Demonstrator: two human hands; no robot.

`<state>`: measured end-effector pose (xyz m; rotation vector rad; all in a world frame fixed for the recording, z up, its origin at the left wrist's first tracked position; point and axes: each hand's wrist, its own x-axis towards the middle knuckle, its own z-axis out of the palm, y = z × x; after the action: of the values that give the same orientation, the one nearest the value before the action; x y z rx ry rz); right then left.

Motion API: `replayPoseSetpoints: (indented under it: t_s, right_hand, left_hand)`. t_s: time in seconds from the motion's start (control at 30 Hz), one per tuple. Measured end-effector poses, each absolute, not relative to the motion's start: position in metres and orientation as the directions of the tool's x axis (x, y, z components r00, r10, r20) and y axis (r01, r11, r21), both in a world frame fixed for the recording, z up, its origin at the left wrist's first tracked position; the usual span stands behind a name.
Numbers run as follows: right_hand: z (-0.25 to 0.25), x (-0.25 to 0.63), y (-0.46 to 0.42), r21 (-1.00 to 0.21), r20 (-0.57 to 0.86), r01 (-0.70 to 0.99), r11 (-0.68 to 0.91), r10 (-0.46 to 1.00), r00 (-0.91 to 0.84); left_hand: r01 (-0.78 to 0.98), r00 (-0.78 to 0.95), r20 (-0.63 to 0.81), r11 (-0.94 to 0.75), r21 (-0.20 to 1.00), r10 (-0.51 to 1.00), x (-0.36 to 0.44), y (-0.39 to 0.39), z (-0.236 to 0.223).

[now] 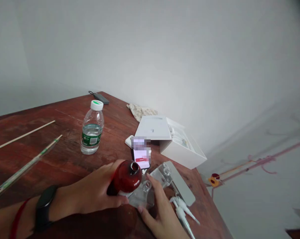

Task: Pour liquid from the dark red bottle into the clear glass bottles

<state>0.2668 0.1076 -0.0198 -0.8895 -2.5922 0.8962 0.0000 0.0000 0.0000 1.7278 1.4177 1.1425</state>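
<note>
- Left hand (95, 192) wraps around the lower body of a dark red, rounded glass bottle (127, 178) with an open mouth; fingers curl closed about it, thumb on the near side. A black band sits on this wrist, with a thin red cord further up the forearm.
- The red bottle stands at the near part of the reddish-brown wooden surface (65, 159), tilted slightly, mouth facing up and away.
- Right hand (162, 212) comes in from the lower edge; its fingers rest on a clear plastic block-shaped holder (150, 189) with small round clear caps on top, just beside and touching the red bottle. Fingers are bent loosely over the holder; whether they grip it firmly cannot be told.
- White slender plastic dropper tips (183, 210) lie just right of the right hand, near the surface's edge.
- A flat grey-white plastic piece (182, 187) lies beyond the clear holder.
- A phone with a lit screen (141, 156) stands propped just behind the red bottle; screen content is blurred.
- An open white cardboard box (180, 149) with its lid raised sits behind the phone, toward the right edge.
- A clear plastic water bottle with a white-and-green cap and green label (92, 129) stands upright, well left of the box, part filled.
- Two thin long rods (28, 156) lie at the far left.
- A crumpled beige cloth (140, 111) and a small dark flat device (100, 97) lie at the far corner.
</note>
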Motion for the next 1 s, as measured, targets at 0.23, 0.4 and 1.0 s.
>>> replayPoseSetpoints:
  t_s: [0.23,0.4,1.0]
  right_hand:
    - [-0.0208,0.2674,0.1079,-0.624,0.051,0.466,0.627,0.628,-0.776]
    - [-0.0183,0.2669,0.107,-0.627,0.039,0.481,0.613,0.641,-0.767]
    - [-0.0206,0.2696,0.1078,-0.615,0.078,0.455,0.644,0.624,-0.778]
  left_hand:
    - [0.419,0.059,0.228,-0.231,0.878,0.972,-0.0003,0.0005,-0.0018]
    - [0.417,0.045,0.225,-0.223,0.881,0.973,0.0001,-0.0004,-0.0007]
    - [0.44,0.049,0.251,-0.247,0.864,0.967,-0.001,-0.0003,-0.0032]
